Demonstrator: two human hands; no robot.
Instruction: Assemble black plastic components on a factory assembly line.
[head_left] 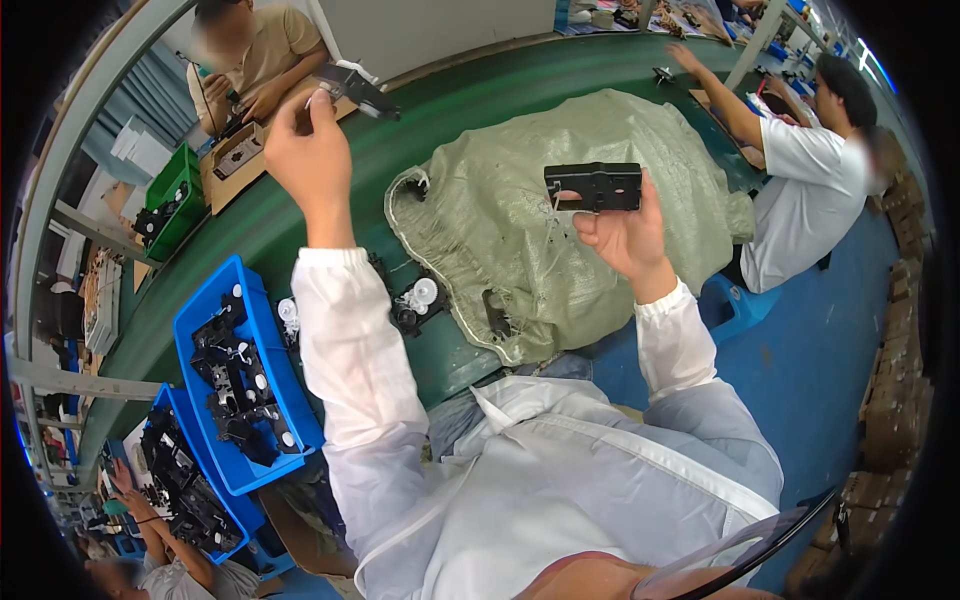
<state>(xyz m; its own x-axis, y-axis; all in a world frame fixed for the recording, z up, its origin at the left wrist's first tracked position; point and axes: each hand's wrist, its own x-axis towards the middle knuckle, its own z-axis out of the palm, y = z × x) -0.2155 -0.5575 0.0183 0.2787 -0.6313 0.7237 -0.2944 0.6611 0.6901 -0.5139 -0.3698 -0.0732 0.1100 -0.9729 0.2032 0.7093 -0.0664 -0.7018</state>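
My left hand (312, 160) is raised over the belt with its fingers bent and pinched. Just past the fingertips is a black plastic part (362, 92) with a pale piece at its top; whether the fingers grip it or it lies behind them, I cannot tell. My right hand (632, 232) holds up a flat black rectangular plastic housing (594, 188), with an opening at its left end. Behind and below that housing spreads a big pale green woven sack (560, 130), lumpy and lying across the green conveyor belt (440, 115).
Beside my left arm stands a blue bin (284, 350) of black parts, with another blue bin (240, 515) nearer. A black part with a white gear (424, 293) lies by the sack. Co-workers sit at the far left (262, 50) and right (810, 190). A green crate (180, 170) stands across the belt.
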